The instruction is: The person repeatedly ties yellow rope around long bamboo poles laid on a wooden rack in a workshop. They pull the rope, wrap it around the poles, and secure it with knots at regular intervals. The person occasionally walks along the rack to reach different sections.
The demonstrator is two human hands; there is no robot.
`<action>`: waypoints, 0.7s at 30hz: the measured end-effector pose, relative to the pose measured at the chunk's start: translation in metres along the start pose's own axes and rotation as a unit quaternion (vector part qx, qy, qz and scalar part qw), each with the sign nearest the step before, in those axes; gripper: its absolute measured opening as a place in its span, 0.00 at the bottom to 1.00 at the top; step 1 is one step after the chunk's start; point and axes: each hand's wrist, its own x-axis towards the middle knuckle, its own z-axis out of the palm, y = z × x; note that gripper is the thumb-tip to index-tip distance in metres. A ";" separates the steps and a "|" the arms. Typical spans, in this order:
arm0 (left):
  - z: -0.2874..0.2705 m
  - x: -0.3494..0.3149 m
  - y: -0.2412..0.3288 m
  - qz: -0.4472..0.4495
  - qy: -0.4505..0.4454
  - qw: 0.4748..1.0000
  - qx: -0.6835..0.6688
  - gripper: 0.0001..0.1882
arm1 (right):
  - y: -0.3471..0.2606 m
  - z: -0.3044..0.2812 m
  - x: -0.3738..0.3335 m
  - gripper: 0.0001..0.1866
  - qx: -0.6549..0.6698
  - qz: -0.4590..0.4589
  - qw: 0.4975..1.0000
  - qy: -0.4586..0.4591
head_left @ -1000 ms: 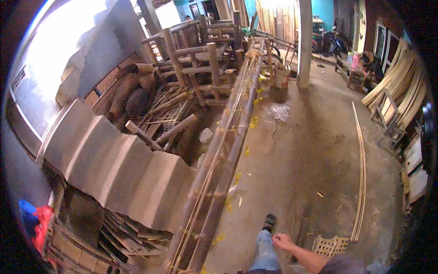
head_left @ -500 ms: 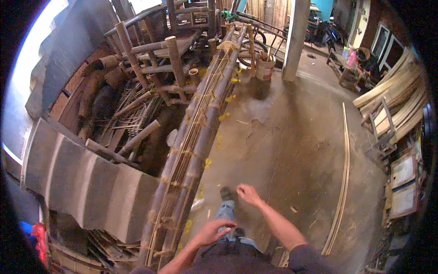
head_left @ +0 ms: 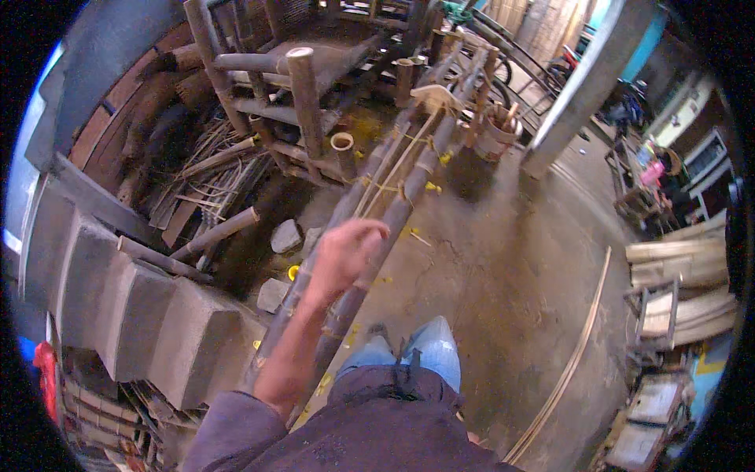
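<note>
A person's left hand (head_left: pixel 351 250) is in the middle of the frame, over two dark bamboo poles (head_left: pixel 399 214). Its fingers are bent in. I cannot tell if they pinch anything or touch the poles. The right hand is out of view.

The poles lie side by side and slant from the lower left up to the top of the frame. Some thin strips (head_left: pixel 406 153) run along the gap between them, just above the hand. Near the top, a pale curved piece (head_left: pixel 437 97) sits across the poles.

Blue jeans (head_left: pixel 437 350) and a dark shirt (head_left: pixel 377 429) show low in the middle. At the upper left are bamboo frames (head_left: pixel 305 102) made of thick round pieces. Below them, a few gray stones (head_left: pixel 285 236) sit on the ground beside the poles. A big wavy sheet (head_left: pixel 130 315) is at the lower left, with a red bag (head_left: pixel 46 377) near the edge.

A bucket (head_left: pixel 495 135) with sticks in it stands at the upper right of the poles, near a tall post (head_left: pixel 595 86). On the right, long thin sticks (head_left: pixel 568 374) lie on the floor (head_left: pixel 503 275).
</note>
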 end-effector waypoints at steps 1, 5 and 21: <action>-0.002 0.036 -0.006 -0.014 0.031 0.998 0.050 0.11 | 0.018 -0.011 0.070 0.14 0.028 0.101 0.988 -0.114; 0.013 0.133 -0.069 -0.216 -0.046 0.936 0.275 0.14 | 0.032 -0.089 0.446 0.22 0.139 0.359 0.922 0.042; 0.058 0.222 0.122 -0.055 0.167 0.955 0.240 0.29 | -0.175 -0.690 1.056 0.14 0.520 -0.339 0.766 -0.167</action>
